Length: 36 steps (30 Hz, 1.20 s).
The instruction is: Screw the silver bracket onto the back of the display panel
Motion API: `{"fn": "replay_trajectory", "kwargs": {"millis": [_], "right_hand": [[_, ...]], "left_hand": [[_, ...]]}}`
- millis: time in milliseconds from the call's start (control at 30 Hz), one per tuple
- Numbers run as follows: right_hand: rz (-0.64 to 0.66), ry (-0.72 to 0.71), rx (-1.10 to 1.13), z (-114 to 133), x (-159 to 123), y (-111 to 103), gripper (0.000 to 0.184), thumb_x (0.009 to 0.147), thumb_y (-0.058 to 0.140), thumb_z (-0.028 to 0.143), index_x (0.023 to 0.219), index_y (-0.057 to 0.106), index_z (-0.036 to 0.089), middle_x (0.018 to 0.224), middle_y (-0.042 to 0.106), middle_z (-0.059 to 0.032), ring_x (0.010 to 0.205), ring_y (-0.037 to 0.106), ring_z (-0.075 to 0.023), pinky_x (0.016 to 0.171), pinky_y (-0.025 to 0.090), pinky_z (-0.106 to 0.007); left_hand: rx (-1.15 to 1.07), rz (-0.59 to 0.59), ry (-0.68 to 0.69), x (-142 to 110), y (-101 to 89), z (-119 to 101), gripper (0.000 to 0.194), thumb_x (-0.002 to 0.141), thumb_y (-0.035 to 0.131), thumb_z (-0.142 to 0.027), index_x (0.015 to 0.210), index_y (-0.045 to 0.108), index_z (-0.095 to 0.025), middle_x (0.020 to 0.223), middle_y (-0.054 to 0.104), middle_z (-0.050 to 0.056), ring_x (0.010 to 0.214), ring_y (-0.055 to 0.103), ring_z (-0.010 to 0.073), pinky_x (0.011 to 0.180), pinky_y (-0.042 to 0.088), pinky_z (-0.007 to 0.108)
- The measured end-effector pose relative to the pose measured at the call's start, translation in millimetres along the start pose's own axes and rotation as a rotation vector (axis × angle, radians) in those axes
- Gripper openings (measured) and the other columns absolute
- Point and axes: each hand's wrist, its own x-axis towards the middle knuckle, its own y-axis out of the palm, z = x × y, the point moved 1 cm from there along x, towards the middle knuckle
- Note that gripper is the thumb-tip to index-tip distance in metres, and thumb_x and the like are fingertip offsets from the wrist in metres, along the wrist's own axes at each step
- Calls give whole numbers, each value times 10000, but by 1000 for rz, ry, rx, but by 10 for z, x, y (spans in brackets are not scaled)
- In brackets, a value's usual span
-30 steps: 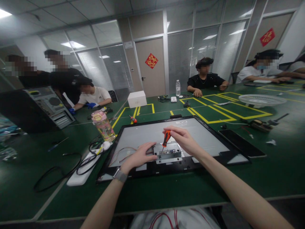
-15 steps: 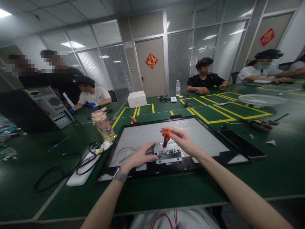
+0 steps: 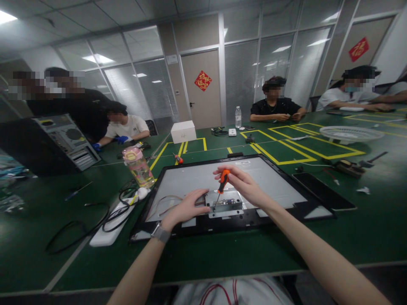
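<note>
An orange-and-black screwdriver (image 3: 224, 181) is gripped near its top by my right hand (image 3: 243, 183). Its shaft slants down to the lower left corner of a metal bracket (image 3: 230, 206) with connector ports; the very tip is too small to make out. My left hand (image 3: 187, 208) rests with fingers stretched against the bracket's left side, a watch on its wrist. Both hands are over a monitor panel (image 3: 270, 182), black-framed with a grey back, lying flat. Thin wires (image 3: 165, 200) run across the panel left of the bracket.
A pink-lidded bottle (image 3: 138, 167), a white power strip (image 3: 110, 228) and black cables stand left of the panel. A phone-like black slab (image 3: 322, 190) lies right. Behind are a second screwdriver (image 3: 178, 159) and a white box (image 3: 183, 132). A computer case (image 3: 52, 144) and several people surround the table.
My right hand and the screwdriver handle have shifted slightly, the handle tilting a little to the right and its fingers changing position. My left hand stays in place.
</note>
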Motion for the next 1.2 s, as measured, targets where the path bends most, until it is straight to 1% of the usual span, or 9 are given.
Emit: {"fn": "replay_trajectory", "kwargs": {"millis": [133, 267, 367, 467, 567, 667, 867, 1067, 1200], "right_hand": [[-75, -9, -120, -8, 5, -3, 272, 875, 576, 358, 1126, 626, 263, 1034, 671, -62, 983, 624, -213, 904, 482, -423], [-188, -109, -328, 1, -12, 6, 217, 814, 657, 343, 1014, 694, 269, 929, 658, -39, 912, 613, -213, 880, 476, -416], [-153, -112, -374, 22, -28, 24, 290, 902, 524, 363, 1147, 646, 268, 952, 660, -55, 946, 605, -219, 913, 452, -438], [-108, -70, -288, 25, -33, 31, 338, 940, 444, 353, 1238, 581, 270, 1019, 669, -64, 998, 610, -220, 936, 442, -436], [-116, -66, -270, 13, -27, 26, 305, 912, 503, 343, 1188, 614, 276, 997, 672, -56, 952, 623, -214, 890, 471, -412], [-167, -126, -372, 15, -24, 20, 238, 857, 594, 322, 1075, 675, 272, 956, 656, -46, 903, 612, -205, 866, 475, -392], [-76, -99, -370, -13, -39, 41, 402, 912, 484, 285, 1313, 510, 284, 1064, 650, -64, 980, 611, -211, 899, 471, -418], [-187, -197, -556, -13, -35, 46, 339, 846, 609, 291, 1185, 616, 308, 910, 638, -37, 864, 591, -207, 851, 473, -409], [-107, -196, -504, 9, -52, 56, 373, 916, 473, 282, 1282, 543, 286, 1007, 645, -65, 925, 597, -220, 862, 471, -427]], "left_hand": [[-1, 2, -11, -7, -4, -12, 688, 790, 620, -536, 1381, 427, -241, 1457, 406, 63, 1335, 361, 273, 1129, 260, 401], [-9, 1, -15, -11, -5, -18, 688, 786, 628, -533, 1380, 426, -251, 1453, 411, 64, 1335, 364, 271, 1129, 260, 405], [-7, 2, -14, -9, -2, -8, 690, 792, 621, -534, 1386, 418, -250, 1456, 407, 63, 1341, 353, 271, 1134, 250, 409], [5, 3, -13, -5, 1, 3, 700, 792, 618, -541, 1391, 412, -241, 1459, 403, 65, 1343, 351, 271, 1135, 249, 406], [10, 3, -4, -6, 1, 0, 695, 795, 615, -543, 1388, 417, -238, 1458, 404, 66, 1341, 354, 270, 1133, 253, 399], [9, 0, 0, -10, 0, -10, 691, 797, 615, -538, 1388, 418, -236, 1454, 409, 66, 1337, 361, 269, 1129, 260, 395], [-3, 4, -10, -15, -6, -24, 696, 794, 613, -545, 1387, 419, -237, 1457, 405, 65, 1342, 351, 271, 1133, 252, 396], [-8, 1, -18, -22, -4, -29, 692, 790, 619, -543, 1384, 421, -249, 1456, 406, 58, 1334, 363, 272, 1129, 261, 396], [-12, -5, -5, -17, -6, -33, 683, 792, 621, -535, 1379, 428, -245, 1451, 415, 59, 1334, 363, 271, 1132, 255, 397]]}}
